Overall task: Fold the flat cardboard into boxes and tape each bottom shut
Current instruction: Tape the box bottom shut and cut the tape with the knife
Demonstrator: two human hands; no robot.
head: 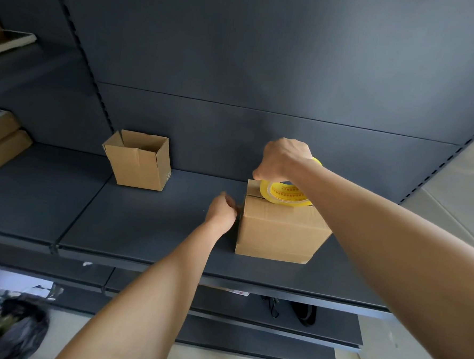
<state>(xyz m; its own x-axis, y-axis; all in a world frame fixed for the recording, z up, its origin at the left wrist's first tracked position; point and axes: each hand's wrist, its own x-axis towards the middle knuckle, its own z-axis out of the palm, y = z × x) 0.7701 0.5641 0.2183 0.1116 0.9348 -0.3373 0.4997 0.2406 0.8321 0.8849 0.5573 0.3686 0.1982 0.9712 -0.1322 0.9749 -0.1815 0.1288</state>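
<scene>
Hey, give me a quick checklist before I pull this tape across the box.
1. The box sits flat on the shelf: ok.
2. The right hand grips the tape roll on the box top: ok.
3. The left hand is at the box's left side: ok.
4. The left hand pins down a tape end: cannot tell.
5. The open box stands well apart to the left: ok.

The nearer box (279,232) is plain brown cardboard, matt and faintly fibrous, and so is the open box (139,162). My tape roll (285,194) looks like smooth, glossy yellow plastic. The shelf (144,223) is dark, matt painted metal.
</scene>
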